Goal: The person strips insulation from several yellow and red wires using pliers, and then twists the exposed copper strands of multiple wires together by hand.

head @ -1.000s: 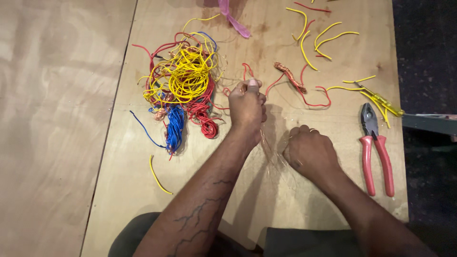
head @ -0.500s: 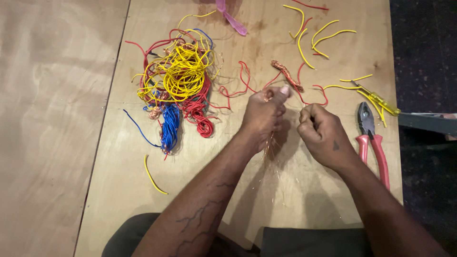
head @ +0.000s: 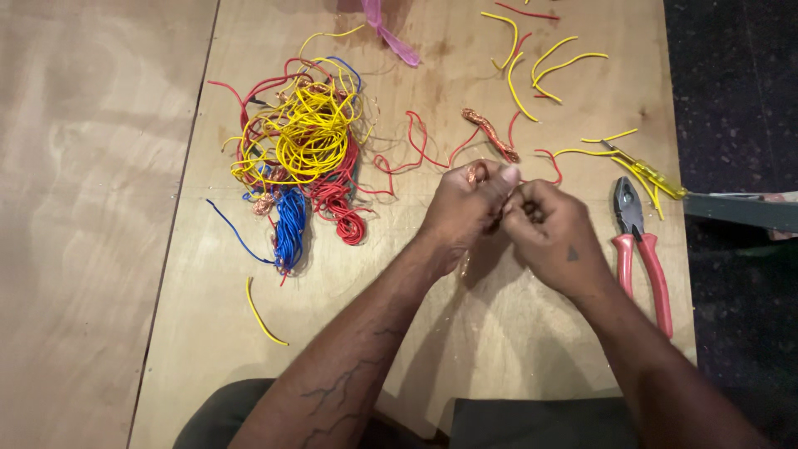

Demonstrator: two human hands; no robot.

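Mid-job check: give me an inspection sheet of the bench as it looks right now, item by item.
Surface: bare plywood board, flecked with fine copper strands near the hands.
Job's things: small bundle of bare copper wire, pinched at the left hand's fingertips.
Clutter: twisted copper piece; red-handled pliers; yellow screwdriver; pink strip at the top edge.
Grippers: left hand and right hand are together over the board, both closed on the copper bundle.
Cables: tangled pile of yellow, red and blue wire; loose yellow offcuts; single yellow piece.
Surroundings: second plywood sheet to the left; dark floor to the right.
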